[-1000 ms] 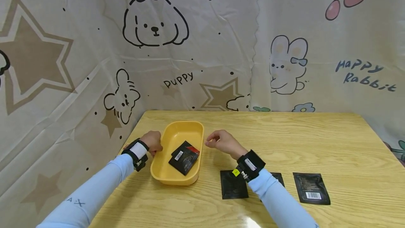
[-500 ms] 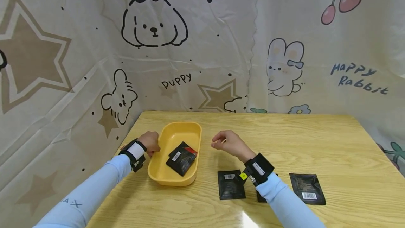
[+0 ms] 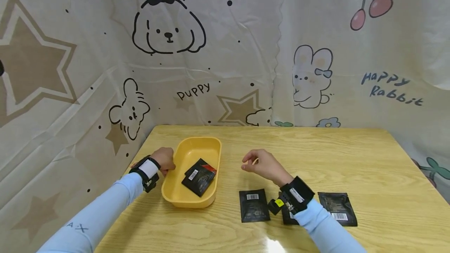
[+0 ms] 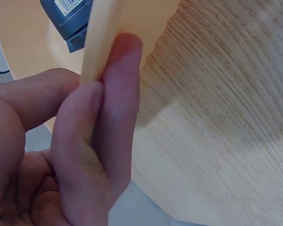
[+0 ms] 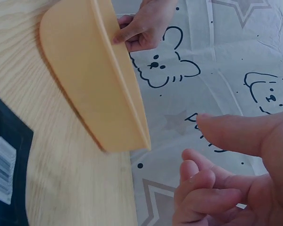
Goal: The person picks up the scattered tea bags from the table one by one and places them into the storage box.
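**Yellow tray [image 3: 192, 150] with black packets [image 3: 199, 179], on a wood-grain counter [image 3: 383, 175]**

Tray: oblong, corners rounded, standing at the left part of the counter. Contents: black packets, overlapping near the right wall; the uppermost bears a white barcode, and a patch of red shows at the pile's far right edge.

Left hand [image 3: 164, 161]: clamped on the tray's left rim, digits on both faces of the wall.

Right hand [image 3: 264, 164]: right of the tray and apart from it; thumb and forefinger tips apart, other fingers loosely bent.

Further packets, lying flat in a row: left packet [image 3: 254, 207], barcode at its far edge; middle packet [image 3: 288, 217], partly hidden by the right wrist band [image 3: 299, 193]; right packet [image 3: 337, 207], barcode at its near edge.

Dress: light blue sleeves [image 3: 96, 212].

Backdrop: pale cloth [image 3: 228, 61] printed with stars, a dog, a rabbit, cherries, and the lettering "Puppy" and "Happy Rabbit".
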`<state>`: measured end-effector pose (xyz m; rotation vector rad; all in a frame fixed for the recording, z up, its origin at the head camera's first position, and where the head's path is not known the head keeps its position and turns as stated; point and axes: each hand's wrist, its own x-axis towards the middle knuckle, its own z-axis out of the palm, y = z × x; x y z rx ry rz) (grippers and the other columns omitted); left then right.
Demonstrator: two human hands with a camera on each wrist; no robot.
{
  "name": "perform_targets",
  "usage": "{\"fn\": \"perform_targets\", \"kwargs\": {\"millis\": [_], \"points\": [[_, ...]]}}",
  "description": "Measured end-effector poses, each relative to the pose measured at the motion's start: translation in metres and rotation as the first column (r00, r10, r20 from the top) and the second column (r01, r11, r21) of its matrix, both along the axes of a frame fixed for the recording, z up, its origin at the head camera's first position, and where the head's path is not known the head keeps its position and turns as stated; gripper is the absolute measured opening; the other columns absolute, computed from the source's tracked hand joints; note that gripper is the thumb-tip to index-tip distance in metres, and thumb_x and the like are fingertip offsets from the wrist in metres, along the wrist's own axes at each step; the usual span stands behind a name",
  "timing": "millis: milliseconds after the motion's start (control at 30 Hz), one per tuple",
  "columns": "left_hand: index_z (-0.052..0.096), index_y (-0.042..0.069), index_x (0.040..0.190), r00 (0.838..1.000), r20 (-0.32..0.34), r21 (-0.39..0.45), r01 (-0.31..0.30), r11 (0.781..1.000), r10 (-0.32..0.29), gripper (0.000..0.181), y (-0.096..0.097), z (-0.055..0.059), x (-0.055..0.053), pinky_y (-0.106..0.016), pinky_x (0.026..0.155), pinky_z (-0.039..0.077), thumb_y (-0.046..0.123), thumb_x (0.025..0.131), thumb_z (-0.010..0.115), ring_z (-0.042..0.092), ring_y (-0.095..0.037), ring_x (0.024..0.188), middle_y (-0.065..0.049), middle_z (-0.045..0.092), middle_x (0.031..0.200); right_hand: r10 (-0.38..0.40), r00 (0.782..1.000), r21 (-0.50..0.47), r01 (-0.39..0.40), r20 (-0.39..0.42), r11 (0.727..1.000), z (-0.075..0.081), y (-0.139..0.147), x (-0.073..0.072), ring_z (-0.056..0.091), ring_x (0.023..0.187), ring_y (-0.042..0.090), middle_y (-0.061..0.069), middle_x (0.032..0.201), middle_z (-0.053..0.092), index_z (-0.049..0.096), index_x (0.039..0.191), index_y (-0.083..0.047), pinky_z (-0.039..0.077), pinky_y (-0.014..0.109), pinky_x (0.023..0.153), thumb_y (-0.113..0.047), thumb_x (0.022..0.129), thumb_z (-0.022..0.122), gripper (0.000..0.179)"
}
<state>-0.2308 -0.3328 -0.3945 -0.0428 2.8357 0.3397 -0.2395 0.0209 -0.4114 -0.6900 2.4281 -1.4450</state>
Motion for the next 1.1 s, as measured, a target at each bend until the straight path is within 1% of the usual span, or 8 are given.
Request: {"fn": "perform_targets", "kwargs": {"millis": [133,233,400,633,767,900,1000,1100], "points": [[0.056,0.001,0.069,1.0,-0.01,0.006,0.007,1.0,-0.007,0.01,0.0,0.001,0.0,-0.033,0.053,0.058,-0.002,0.076,0.063,0.06,-0.015,0.043,-0.006,0.058,0.057,0.046,0.999,0.045,-0.047,0.004,0.998,-0.007,0.004,0.003,0.053,0.071,0.017,0.003,0.08,0.056,0.066,0.1,-0.001,0.043,0.029,0.059,-0.015,0.085,0.074,0.022],[0.057,0.001,0.068,1.0,-0.014,0.01,0.015,1.0,-0.015,0.011,-0.001,-0.002,0.0,-0.033,0.052,0.058,-0.002,0.076,0.064,0.06,-0.015,0.043,-0.006,0.058,0.056,0.075,0.997,0.093,-0.075,0.01,0.993,-0.014,0.007,0.005,0.052,0.07,0.016,0.003,0.081,0.057,0.065,0.101,0.001,0.043,0.029,0.058,-0.015,0.084,0.075,0.024],[0.057,0.001,0.071,1.0,0.005,0.006,0.002,1.0,-0.002,0.01,-0.003,-0.005,-0.002,-0.031,0.051,0.057,-0.001,0.078,0.064,0.06,-0.014,0.043,-0.007,0.059,0.058,0.097,0.995,0.191,-0.096,0.007,0.977,-0.022,0.012,0.009,0.052,0.072,0.016,0.002,0.083,0.058,0.065,0.1,0.0,0.042,0.028,0.059,-0.015,0.081,0.077,0.027],[0.058,0.0,0.074,0.999,0.026,0.003,-0.019,1.0,0.019,0.009,-0.003,-0.001,-0.004,-0.028,0.051,0.057,-0.001,0.079,0.065,0.06,-0.014,0.044,-0.007,0.059,0.06,0.14,0.99,0.276,-0.14,0.022,0.951,-0.027,0.017,0.019,0.053,0.074,0.018,0.004,0.086,0.06,0.065,0.1,-0.002,0.044,0.03,0.06,-0.014,0.076,0.081,0.031],[0.057,0.0,0.074,1.0,0.023,0.004,-0.017,1.0,0.017,0.009,-0.002,0.002,-0.003,-0.031,0.053,0.058,-0.001,0.078,0.065,0.06,-0.014,0.045,-0.008,0.059,0.061,0.159,0.987,0.309,-0.158,0.019,0.938,-0.031,0.019,0.023,0.055,0.08,0.019,0.006,0.089,0.06,0.064,0.099,-0.005,0.047,0.033,0.066,-0.015,0.074,0.083,0.033],[0.057,0.0,0.075,0.999,0.023,0.008,-0.023,1.0,0.023,0.009,-0.001,0.003,-0.003,-0.031,0.053,0.058,0.0,0.078,0.064,0.06,-0.015,0.045,-0.008,0.059,0.062,0.182,0.983,0.336,-0.175,0.01,0.926,-0.034,0.019,0.028,0.05,0.084,0.021,0.009,0.095,0.053,0.063,0.103,-0.007,0.045,0.036,0.07,-0.015,0.071,0.086,0.04],[0.057,0.0,0.074,0.999,0.024,0.004,-0.028,1.0,0.028,0.008,-0.001,0.002,-0.003,-0.031,0.053,0.058,0.0,0.078,0.064,0.059,-0.015,0.045,-0.007,0.059,0.061,0.183,0.983,0.35,-0.173,0.006,0.92,-0.037,0.018,0.032,0.046,0.082,0.022,0.011,0.098,0.046,0.061,0.105,-0.007,0.044,0.036,0.068,-0.015,0.069,0.088,0.046],[0.057,0.0,0.075,0.999,0.029,0.007,-0.032,0.999,0.032,0.008,-0.001,0.002,-0.002,-0.031,0.053,0.058,-0.001,0.078,0.064,0.059,-0.015,0.045,-0.007,0.059,0.062,0.18,0.983,0.367,-0.157,-0.03,0.917,-0.04,0.017,0.036,0.046,0.079,0.023,0.011,0.098,0.04,0.059,0.104,-0.007,0.045,0.036,0.065,-0.015,0.066,0.089,0.049]]}}
